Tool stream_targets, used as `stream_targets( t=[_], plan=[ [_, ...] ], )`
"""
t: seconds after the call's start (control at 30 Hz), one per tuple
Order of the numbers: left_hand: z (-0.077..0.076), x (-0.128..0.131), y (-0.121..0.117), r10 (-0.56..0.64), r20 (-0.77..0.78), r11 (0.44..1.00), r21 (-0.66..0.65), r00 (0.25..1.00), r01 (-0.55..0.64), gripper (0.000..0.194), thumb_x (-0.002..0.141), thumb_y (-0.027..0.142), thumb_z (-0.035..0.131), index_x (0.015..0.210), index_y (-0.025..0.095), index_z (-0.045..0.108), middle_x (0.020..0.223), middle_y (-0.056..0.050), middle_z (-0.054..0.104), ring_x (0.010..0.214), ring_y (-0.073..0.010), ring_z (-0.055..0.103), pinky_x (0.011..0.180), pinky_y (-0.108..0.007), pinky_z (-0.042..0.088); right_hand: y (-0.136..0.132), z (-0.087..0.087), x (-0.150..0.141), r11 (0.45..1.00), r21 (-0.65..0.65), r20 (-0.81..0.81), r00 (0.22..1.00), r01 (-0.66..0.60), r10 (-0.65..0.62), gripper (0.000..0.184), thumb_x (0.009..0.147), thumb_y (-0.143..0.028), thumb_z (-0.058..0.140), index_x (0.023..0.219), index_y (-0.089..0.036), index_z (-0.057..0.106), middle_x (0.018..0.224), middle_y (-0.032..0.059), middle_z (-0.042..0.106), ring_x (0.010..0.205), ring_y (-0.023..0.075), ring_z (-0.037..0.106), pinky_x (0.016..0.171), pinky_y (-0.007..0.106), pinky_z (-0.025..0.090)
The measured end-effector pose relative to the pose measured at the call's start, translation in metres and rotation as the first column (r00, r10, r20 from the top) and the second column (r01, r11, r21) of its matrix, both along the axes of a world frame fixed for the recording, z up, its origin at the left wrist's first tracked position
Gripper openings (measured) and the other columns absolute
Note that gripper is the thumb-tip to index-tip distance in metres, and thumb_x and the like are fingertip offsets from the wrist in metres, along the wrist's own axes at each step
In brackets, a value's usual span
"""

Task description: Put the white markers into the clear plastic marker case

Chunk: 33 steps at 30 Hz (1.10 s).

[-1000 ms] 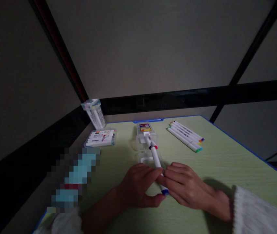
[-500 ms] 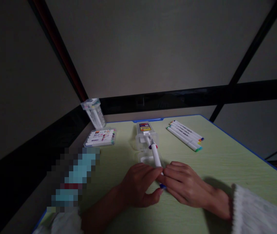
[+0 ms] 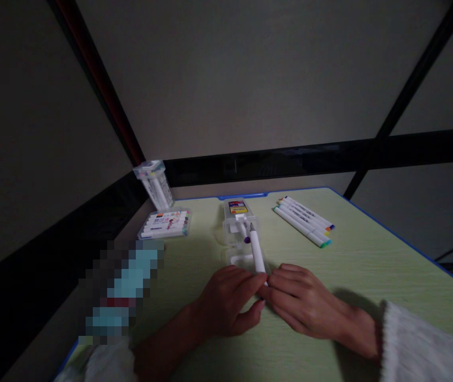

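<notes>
A white marker (image 3: pixel 257 252) stands tilted between my hands, its bare grey tip pointing away from me. My left hand (image 3: pixel 230 302) pinches its lower end from the left. Closed fingers of my right hand (image 3: pixel 301 300) hold that same end from the right. The marker's bottom is hidden by the fingers. Just beyond it lies a clear plastic case (image 3: pixel 240 225) with a yellow and blue label and its lid open toward me. Inside the case, a marker with a purple end (image 3: pixel 247 240) shows beside the held one.
Several white markers with coloured ends (image 3: pixel 301 220) lie in a row at the right. At the left back are a flat clear pack of markers (image 3: pixel 165 224) and an upright clear box of markers (image 3: pixel 155 185). A blurred-out bluish item (image 3: pixel 134 281) lies along the left table edge.
The held marker's tip has shifted slightly right and up. A blue end seen below the fingers earlier is now hidden, as is the red end in the case.
</notes>
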<state>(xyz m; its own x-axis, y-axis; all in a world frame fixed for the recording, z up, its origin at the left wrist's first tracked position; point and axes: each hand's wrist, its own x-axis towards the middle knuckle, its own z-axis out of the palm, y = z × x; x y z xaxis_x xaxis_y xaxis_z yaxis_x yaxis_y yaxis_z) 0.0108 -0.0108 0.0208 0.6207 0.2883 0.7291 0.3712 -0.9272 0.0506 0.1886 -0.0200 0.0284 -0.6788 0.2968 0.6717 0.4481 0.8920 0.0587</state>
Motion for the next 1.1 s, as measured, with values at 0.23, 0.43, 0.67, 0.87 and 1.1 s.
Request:
stream_targets(
  t=[0.23,0.43,0.67,0.87,1.1],
  plan=[
    [0.0005,-0.0006,-0.001,-0.007,-0.009,1.0,-0.015,1.0,0.007,0.029,0.084,0.02,0.037,0.11,0.011,0.045,0.072,-0.008,0.064,0.059,-0.0176,0.06,0.058,-0.03,0.05,0.0002,-0.0006,-0.0001,1.0,-0.013,-0.003,1.0,-0.015,0.015,0.034,0.093,-0.016,0.026,0.08,-0.014,0.058,0.057,0.0016,0.054,0.051,0.0138,0.045,0.049,0.027,0.033],
    [-0.0003,-0.0005,-0.001,0.022,-0.009,1.0,0.002,1.0,-0.022,0.024,0.083,0.017,0.036,0.103,0.011,0.048,0.068,-0.006,0.063,0.057,-0.017,0.059,0.057,-0.03,0.05,-0.0001,0.0022,-0.0009,1.0,0.012,-0.005,1.0,-0.003,0.004,0.036,0.093,-0.015,0.025,0.075,-0.015,0.057,0.055,0.0012,0.053,0.049,0.0134,0.045,0.049,0.027,0.034],
    [-0.0004,-0.0003,-0.0008,0.032,-0.026,1.0,0.002,0.999,-0.032,0.025,0.084,0.016,0.034,0.104,0.012,0.048,0.069,-0.006,0.063,0.058,-0.0162,0.059,0.058,-0.029,0.05,-0.0013,0.0002,0.0004,1.0,0.005,0.006,1.0,0.001,-0.001,0.035,0.092,-0.015,0.026,0.078,-0.015,0.058,0.057,0.0014,0.055,0.051,0.0133,0.047,0.05,0.027,0.036],
    [-0.0014,-0.0007,-0.0014,0.054,-0.032,0.998,0.019,0.998,-0.054,0.024,0.085,0.015,0.034,0.103,0.011,0.049,0.069,-0.006,0.063,0.058,-0.0161,0.06,0.059,-0.029,0.051,-0.0001,0.0014,0.0001,1.0,0.002,0.006,1.0,-0.004,0.004,0.035,0.093,-0.015,0.025,0.08,-0.015,0.058,0.056,0.0011,0.054,0.05,0.0135,0.046,0.049,0.027,0.035],
    [-0.0046,-0.0007,0.0018,0.051,-0.039,0.998,0.038,0.998,-0.049,0.022,0.083,0.01,0.035,0.1,0.01,0.05,0.066,-0.005,0.062,0.055,-0.0148,0.057,0.056,-0.027,0.049,-0.0006,-0.0003,-0.0006,1.0,0.011,0.026,1.0,0.004,-0.005,0.036,0.093,-0.015,0.024,0.081,-0.014,0.058,0.059,0.0021,0.056,0.053,0.0145,0.048,0.052,0.028,0.036]
  ],
)
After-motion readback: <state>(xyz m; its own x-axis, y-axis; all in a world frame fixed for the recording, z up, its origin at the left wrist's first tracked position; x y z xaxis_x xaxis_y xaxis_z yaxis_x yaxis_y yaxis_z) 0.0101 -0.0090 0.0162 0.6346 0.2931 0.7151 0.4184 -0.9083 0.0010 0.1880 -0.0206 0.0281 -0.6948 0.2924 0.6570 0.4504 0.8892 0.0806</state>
